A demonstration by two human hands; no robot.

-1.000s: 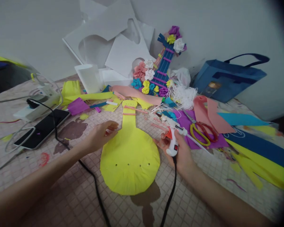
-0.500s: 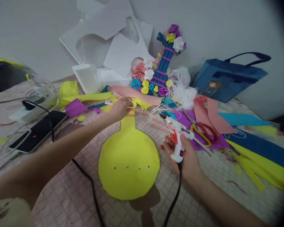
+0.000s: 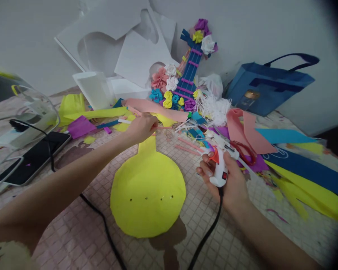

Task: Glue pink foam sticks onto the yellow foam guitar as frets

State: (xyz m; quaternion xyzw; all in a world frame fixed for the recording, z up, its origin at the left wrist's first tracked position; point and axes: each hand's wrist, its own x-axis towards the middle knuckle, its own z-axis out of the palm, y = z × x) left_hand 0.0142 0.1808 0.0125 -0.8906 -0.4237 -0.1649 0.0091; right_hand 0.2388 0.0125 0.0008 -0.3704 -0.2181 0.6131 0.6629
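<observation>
In my right hand (image 3: 233, 183) is a white hot glue gun (image 3: 221, 168) with an orange trigger. Its nozzle points away over the scraps, and a black cord hangs from its grip. My left hand (image 3: 143, 127) reaches to the far end of the narrow neck of a yellow banjo-shaped piece (image 3: 148, 180). The fingers there are pinched together, and whatever they hold is hidden; thin pink strips lie close by. Several small dark holes run in a row across the yellow round part, which lies flat on the table.
A flower-covered blue toy guitar (image 3: 190, 75) leans behind. Red-handled scissors (image 3: 246, 152) lie among coloured scraps at right, near a blue bag (image 3: 270, 88). On the left are a phone (image 3: 30, 157), a power strip (image 3: 22, 129) and cords. White cut boards (image 3: 138, 60) stand against the wall.
My right hand has shifted right with the glue gun, which now covers the yellow scissor handle. My left hand stays at the neck's far end. The whole view has shifted slightly.
</observation>
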